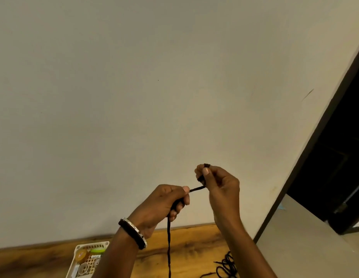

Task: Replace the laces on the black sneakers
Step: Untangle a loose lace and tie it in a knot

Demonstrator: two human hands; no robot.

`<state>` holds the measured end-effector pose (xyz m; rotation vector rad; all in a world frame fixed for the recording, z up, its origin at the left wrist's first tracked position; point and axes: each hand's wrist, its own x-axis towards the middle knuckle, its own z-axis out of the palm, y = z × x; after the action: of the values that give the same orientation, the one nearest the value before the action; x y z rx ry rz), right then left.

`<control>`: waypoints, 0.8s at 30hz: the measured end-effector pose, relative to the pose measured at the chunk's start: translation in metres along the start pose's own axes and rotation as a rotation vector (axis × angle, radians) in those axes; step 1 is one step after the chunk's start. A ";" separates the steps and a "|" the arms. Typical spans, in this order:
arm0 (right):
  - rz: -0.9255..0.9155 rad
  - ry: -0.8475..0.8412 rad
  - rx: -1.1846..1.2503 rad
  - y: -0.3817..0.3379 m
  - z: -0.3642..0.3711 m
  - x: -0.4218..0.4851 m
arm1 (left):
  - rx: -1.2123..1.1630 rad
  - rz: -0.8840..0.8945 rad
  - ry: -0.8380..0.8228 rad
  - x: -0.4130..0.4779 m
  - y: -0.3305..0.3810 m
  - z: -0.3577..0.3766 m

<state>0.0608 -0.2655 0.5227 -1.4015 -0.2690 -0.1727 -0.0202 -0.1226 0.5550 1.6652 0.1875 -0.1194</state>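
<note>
Your left hand [166, 201] grips the black lace [169, 247] hanging to the bench [194, 243]; your right hand [216, 183] pinches its upper end.

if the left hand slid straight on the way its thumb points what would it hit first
Most likely the right hand: the left hand points its thumb along the short stretch of black lace that ends in the right hand's pinch. Nothing else shows between them.
</note>
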 end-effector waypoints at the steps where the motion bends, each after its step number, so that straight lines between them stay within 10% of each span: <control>1: -0.110 -0.033 -0.173 0.006 -0.001 -0.003 | -0.035 0.011 0.028 0.001 0.001 -0.002; 5: -0.510 -0.234 -0.542 0.018 0.003 -0.016 | -0.269 0.002 0.121 0.006 0.005 -0.010; 10: -0.520 -0.442 -0.650 0.020 0.011 -0.032 | -0.644 -0.017 0.198 0.013 0.006 -0.020; 14: -0.137 -0.574 -0.387 0.003 0.011 -0.034 | -0.629 -0.015 0.307 0.019 0.002 -0.027; 19: 0.452 -0.510 0.371 -0.028 0.013 -0.029 | 0.173 0.108 0.436 0.026 -0.018 -0.033; 24: 0.612 -0.378 0.599 -0.032 0.014 -0.015 | -0.013 0.363 0.099 0.016 -0.025 -0.012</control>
<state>0.0362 -0.2572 0.5508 -0.8532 -0.1696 0.6387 -0.0094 -0.1077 0.5291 1.6665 -0.0416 0.2373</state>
